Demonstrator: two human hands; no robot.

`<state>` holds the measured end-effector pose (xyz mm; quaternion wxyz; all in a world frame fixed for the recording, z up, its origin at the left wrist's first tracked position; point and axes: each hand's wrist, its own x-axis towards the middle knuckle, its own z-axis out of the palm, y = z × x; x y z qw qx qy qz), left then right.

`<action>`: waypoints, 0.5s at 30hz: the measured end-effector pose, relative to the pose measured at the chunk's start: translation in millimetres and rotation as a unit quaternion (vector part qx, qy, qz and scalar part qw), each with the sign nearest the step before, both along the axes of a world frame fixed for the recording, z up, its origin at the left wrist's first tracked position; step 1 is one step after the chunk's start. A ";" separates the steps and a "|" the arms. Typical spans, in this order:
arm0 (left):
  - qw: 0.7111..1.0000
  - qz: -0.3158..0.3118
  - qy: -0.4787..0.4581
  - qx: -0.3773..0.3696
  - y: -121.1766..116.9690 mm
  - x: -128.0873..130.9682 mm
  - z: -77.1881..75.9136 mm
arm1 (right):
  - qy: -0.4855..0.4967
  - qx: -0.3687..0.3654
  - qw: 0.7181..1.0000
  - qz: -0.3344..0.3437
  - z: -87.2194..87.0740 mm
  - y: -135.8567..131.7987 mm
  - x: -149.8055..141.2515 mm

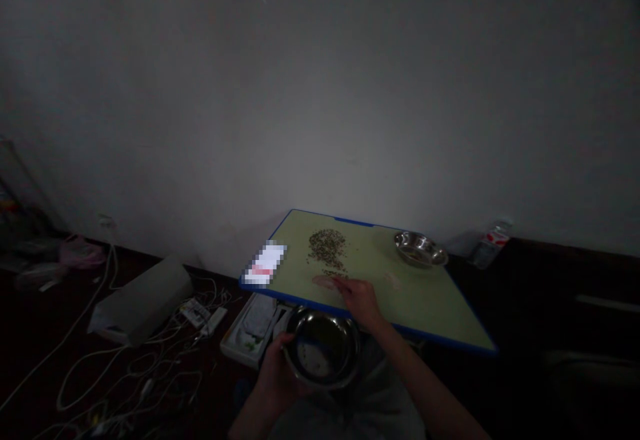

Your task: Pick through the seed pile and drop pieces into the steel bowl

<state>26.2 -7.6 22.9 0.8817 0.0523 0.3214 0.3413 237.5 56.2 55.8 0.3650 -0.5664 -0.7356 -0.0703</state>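
My left hand (278, 373) grips the rim of a shiny metal bowl (351, 375), holding it just below the front edge of the small table (425, 300). A few small specks show inside the bowl. Over the tabletop near that edge, my right hand (361, 299) is closed on a thin, pale pinkish, see-through piece (324, 282) whose kind I cannot make out. Right beyond it lies a spread of small dark and light grains (327, 247), with a thinner line of them close to the piece.
A second metal bowl (419, 251) stands at the table's back right. A blurred bright phone-like screen (265, 265) lies at the left. A plastic bottle (493, 243) is beyond the right edge. On the floor are a pale box (143, 300), tangled cables (155, 367) and a tray (245, 347).
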 end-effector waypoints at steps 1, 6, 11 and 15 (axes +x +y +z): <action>1.000 -0.001 -0.004 0.001 0.1 -0.4 -0.7 | -0.004 0.014 1.000 -0.010 1.5 -0.9 -2.0; 1.000 -0.008 -0.016 0.007 0.2 -0.8 -5.1 | -0.079 0.130 0.988 0.014 2.0 -17.5 -25.0; 1.000 -0.006 -0.019 0.006 0.8 0.4 -9.2 | -0.174 0.213 0.959 0.064 -9.2 -31.2 -46.4; 1.000 0.003 -0.021 0.009 3.1 1.9 -16.8 | -0.212 0.197 0.955 0.066 -16.3 -30.2 -51.3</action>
